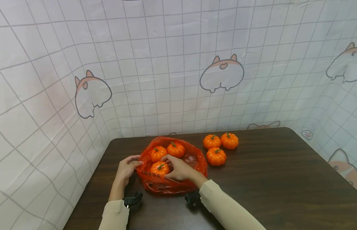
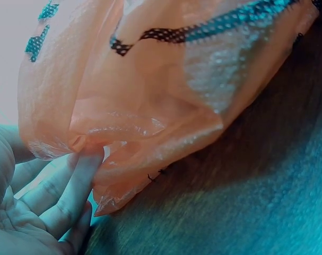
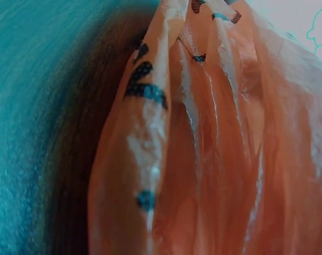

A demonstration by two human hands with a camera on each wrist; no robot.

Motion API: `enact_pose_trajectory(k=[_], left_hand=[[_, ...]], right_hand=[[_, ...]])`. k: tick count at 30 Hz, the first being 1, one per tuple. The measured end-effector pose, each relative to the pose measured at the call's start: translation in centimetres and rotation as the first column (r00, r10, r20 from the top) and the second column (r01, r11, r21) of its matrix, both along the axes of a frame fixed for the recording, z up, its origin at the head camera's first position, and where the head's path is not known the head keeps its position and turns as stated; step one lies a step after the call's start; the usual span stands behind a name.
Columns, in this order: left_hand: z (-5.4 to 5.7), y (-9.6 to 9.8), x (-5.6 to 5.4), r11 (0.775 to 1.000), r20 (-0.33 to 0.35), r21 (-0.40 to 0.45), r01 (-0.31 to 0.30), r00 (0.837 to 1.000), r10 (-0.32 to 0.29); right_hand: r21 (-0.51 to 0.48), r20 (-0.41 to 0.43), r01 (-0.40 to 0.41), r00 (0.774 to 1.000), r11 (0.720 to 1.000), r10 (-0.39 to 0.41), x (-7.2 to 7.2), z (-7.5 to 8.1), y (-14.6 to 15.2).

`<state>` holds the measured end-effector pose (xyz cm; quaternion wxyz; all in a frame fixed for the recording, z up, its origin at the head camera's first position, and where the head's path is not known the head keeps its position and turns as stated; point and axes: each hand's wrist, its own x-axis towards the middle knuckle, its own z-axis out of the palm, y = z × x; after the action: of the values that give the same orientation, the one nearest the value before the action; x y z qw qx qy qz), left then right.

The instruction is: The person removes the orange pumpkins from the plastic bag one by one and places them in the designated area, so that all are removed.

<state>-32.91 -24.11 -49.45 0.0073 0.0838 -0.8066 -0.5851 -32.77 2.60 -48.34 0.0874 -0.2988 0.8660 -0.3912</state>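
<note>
A red plastic bag [image 1: 200, 161] with dark printing lies open on the table, and three small orange pumpkins with green stems are inside. My left hand [image 1: 126, 168] pinches the left edge of the bag between thumb and fingers; the left wrist view shows the fingers [image 2: 70, 199] against the thin plastic. Reaching in over the near rim, my right hand [image 1: 178, 168] has its thumb and fingers curled about the right side of the front pumpkin [image 1: 159, 168]. Behind it sit a left pumpkin [image 1: 158, 153] and a right pumpkin [image 1: 176, 149]. The right wrist view shows only bag folds [image 3: 203, 159], hiding the fingers.
Just right of the bag, three more pumpkins stand together on the dark wooden table [image 1: 270, 172]: a near one [image 1: 216, 157], a back left one [image 1: 211, 141] and a back right one [image 1: 229, 141]. A white gridded cloth [image 1: 178, 64] hangs behind the table.
</note>
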Motion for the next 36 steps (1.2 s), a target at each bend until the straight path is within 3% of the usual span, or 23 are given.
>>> enact_pose_trajectory(k=[19, 36], left_hand=[[-0.1, -0.1, -0.1, 1.000, -0.002, 0.006, -0.008, 1.000, 0.008], [-0.1, 0.1, 0.0, 1.000, -0.004, 0.021, -0.009, 1.000, 0.009]], right_hand=[[-0.200, 0.089, 0.051, 0.995, 0.978, -0.034, 0.7, 0.6, 2.7], [-0.255, 0.046, 0.077, 0.997, 0.964, -0.067, 2.2, 1.5, 6.1]])
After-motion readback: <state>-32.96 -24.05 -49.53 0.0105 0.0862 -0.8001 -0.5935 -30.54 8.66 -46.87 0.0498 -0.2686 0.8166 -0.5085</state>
